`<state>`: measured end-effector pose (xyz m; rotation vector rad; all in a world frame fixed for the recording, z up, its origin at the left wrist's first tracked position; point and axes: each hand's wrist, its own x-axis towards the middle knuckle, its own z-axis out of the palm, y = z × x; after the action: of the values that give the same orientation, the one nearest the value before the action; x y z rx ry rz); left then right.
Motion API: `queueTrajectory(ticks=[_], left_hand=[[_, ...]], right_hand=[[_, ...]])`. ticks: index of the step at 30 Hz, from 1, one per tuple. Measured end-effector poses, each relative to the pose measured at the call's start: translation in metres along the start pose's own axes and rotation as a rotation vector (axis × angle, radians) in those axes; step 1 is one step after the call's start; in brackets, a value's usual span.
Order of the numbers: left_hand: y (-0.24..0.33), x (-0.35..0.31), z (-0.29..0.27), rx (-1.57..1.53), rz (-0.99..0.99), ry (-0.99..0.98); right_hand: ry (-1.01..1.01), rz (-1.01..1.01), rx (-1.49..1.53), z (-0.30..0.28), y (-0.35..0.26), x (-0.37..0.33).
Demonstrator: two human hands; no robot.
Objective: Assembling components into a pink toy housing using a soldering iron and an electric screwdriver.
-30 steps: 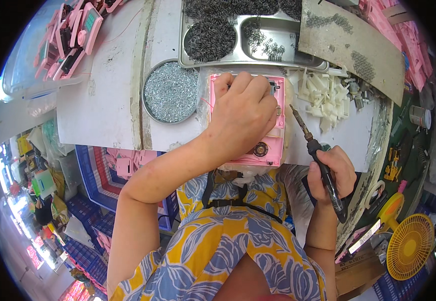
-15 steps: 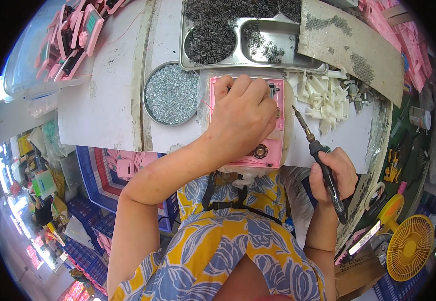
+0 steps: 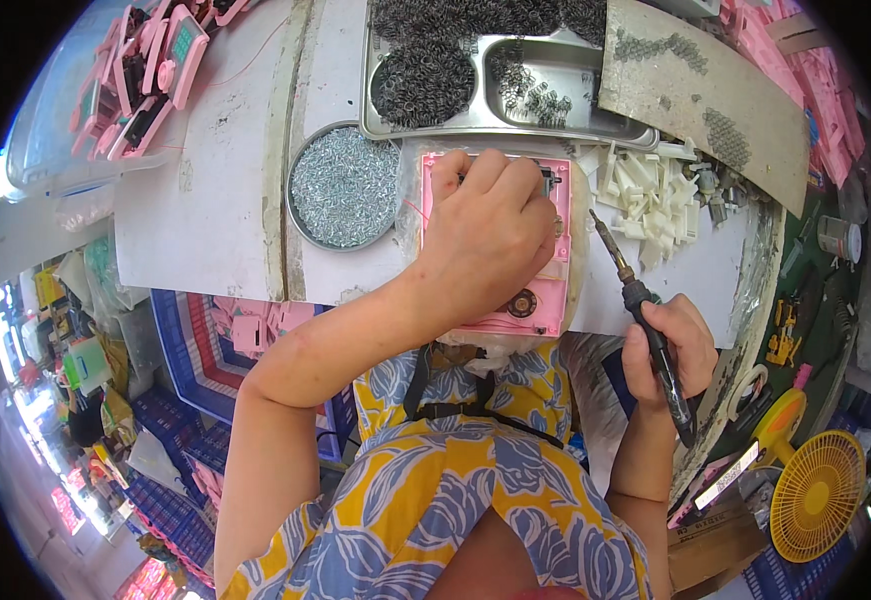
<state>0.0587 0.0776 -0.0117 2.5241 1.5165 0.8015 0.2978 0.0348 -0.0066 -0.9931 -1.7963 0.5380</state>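
Observation:
My left hand (image 3: 490,225) reaches over an open pink plastic housing (image 3: 547,318), its fingers curled down into the far part. What the fingertips hold is hidden behind the hand. A dark round part (image 3: 522,303) shows in the near end of the housing, and a thin red wire sticks out on its left side. My right hand (image 3: 677,350) grips a soldering iron (image 3: 658,340) by its black handle, right of the housing. The iron's tip points up and away, apart from the housing.
Left of the housing stands a round dish (image 3: 343,188) full of small silvery screws. Beyond it, a metal tray (image 3: 515,132) holds dark springs. White plastic parts (image 3: 645,200) lie in a pile to the right. A yellow fan (image 3: 817,495) stands lower right, a blue basket (image 3: 185,372) lower left.
The soldering iron has moved very slightly to the right with my right hand. My left hand stays over the pink housing, almost unmoved.

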Motion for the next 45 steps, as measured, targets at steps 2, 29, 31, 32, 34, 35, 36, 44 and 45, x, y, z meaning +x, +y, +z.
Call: queueTrajectory(ticks=[2,29,31,32,34,35,36,44,45], left_hand=[[0.0,0.001,-0.001,-0.003,0.0,-0.005],[-0.045,-0.029,-0.07,0.096,0.063,-0.229],[-0.055,-0.035,-0.072,0.104,0.068,-0.238],[-0.057,-0.038,-0.072,0.067,0.034,-0.264],[-0.061,-0.046,-0.07,0.101,0.018,-0.358],[-0.062,-0.048,-0.07,0.118,0.012,-0.406],[-0.062,-0.047,-0.071,0.087,0.017,-0.414],[-0.042,-0.022,-0.059,-0.513,-0.253,-0.181],[-0.038,-0.022,-0.05,-0.644,-0.342,-0.151]], right_hand=[[-0.002,-0.002,-0.004,-0.001,0.0,0.0],[-0.025,0.003,0.011,-0.005,0.001,-0.002],[-0.018,-0.007,0.033,-0.001,0.0,0.001],[-0.015,-0.008,0.037,0.001,-0.001,0.001],[-0.021,-0.014,0.037,0.003,-0.003,0.004],[-0.026,-0.018,0.034,0.003,-0.004,0.006],[-0.032,-0.021,0.025,0.002,-0.005,0.006],[0.029,0.042,0.103,0.013,-0.008,0.01],[0.052,0.059,0.123,0.017,-0.009,0.01]])
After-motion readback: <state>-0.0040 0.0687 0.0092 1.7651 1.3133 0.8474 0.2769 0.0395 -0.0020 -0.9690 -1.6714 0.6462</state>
